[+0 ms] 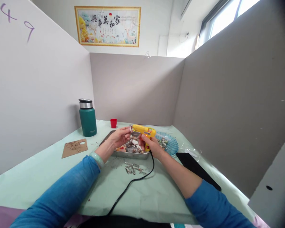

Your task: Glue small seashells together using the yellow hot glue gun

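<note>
My right hand [150, 145] grips a yellow glue gun [143, 130] by its handle, nozzle pointing left. My left hand [120, 136] pinches a small pale piece [130, 128] right at the nozzle tip; I cannot make out what the piece is. Both hands hover over a metal tray [120, 153] holding several shells and small bits. The gun's black cord [133, 182] runs from the handle down toward me. Several small metal clips [132, 168] lie on the green table cover just in front of the tray.
A green flask [87, 118] and a red cup [113, 123] stand at the back left. A brown card [74, 148] lies left of the tray, a blue glass plate [172, 144] to its right, a black flat object [197, 169] beyond that. Grey partition walls enclose the table.
</note>
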`<action>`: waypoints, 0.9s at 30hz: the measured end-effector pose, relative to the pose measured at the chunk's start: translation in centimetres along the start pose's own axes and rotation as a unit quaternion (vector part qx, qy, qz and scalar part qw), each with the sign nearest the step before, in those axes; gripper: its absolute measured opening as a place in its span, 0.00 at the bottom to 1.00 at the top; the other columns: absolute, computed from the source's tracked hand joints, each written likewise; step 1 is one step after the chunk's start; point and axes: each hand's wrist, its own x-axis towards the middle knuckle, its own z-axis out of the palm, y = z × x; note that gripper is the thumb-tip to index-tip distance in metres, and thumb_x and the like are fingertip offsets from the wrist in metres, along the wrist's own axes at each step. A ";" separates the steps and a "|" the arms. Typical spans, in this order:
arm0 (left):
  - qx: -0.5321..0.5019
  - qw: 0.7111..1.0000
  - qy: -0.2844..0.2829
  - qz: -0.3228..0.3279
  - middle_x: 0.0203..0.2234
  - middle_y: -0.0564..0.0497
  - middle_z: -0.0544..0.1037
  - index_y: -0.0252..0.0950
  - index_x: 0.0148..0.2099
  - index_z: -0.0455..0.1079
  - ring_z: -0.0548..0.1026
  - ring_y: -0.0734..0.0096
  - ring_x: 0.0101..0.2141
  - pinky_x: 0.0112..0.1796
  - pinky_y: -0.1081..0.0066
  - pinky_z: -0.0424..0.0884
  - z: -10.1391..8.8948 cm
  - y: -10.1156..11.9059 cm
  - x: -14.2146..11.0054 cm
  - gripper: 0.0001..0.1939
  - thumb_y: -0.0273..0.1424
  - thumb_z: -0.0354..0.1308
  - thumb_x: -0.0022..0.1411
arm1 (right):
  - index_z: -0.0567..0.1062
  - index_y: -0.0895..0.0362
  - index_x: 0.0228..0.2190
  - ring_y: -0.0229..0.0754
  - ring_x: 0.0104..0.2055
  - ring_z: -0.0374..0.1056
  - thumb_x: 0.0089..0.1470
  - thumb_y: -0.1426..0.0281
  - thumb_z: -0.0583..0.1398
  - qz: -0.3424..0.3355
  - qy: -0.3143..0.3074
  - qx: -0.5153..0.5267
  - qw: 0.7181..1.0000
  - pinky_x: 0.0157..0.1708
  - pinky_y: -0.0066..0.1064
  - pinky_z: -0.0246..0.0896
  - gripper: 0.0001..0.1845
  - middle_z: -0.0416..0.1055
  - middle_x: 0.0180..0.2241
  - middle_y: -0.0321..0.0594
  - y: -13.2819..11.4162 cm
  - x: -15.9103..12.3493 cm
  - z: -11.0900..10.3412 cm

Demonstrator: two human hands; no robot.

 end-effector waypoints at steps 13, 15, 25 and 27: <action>0.011 1.000 0.005 0.006 0.20 0.55 0.69 0.30 0.31 0.69 0.63 0.84 0.16 0.19 0.80 0.65 0.1 0.1 -0.1 0.05 0.22 0.63 0.51 | 0.70 0.57 0.32 0.31 0.16 0.60 0.50 0.54 0.58 -0.001 -0.007 0.000 1.000 0.15 0.23 0.55 0.19 0.68 0.23 0.34 -0.1 0.0 -0.1; 0.011 1.000 0.010 0.005 0.20 0.55 0.69 0.30 0.31 0.69 0.63 0.84 0.16 0.19 0.80 0.65 0.2 0.1 -0.2 0.05 0.22 0.63 0.51 | 0.70 0.57 0.32 0.31 0.16 0.60 0.49 0.54 0.59 0.001 -0.008 0.000 1.000 0.15 0.23 0.55 0.18 0.68 0.23 0.34 -0.1 0.0 -0.1; 0.016 1.000 0.008 -0.003 0.19 0.55 0.68 0.29 0.30 0.70 0.63 0.84 0.16 0.20 0.80 0.65 0.1 0.2 -0.2 0.04 0.23 0.63 0.50 | 0.70 0.58 0.32 0.31 0.16 0.60 0.50 0.55 0.59 -0.002 -0.010 0.003 1.000 0.14 0.23 0.54 0.18 0.68 0.22 0.34 -0.1 0.0 -0.1; 0.017 1.000 0.008 -0.003 0.19 0.55 0.68 0.29 0.30 0.70 0.62 0.84 0.17 0.20 0.80 0.65 0.1 0.2 -0.1 0.04 0.23 0.63 0.50 | 0.70 0.58 0.32 0.31 0.16 0.60 0.50 0.55 0.58 -0.003 -0.011 0.002 1.000 0.14 0.23 0.54 0.18 0.68 0.22 0.34 -0.1 0.0 -0.1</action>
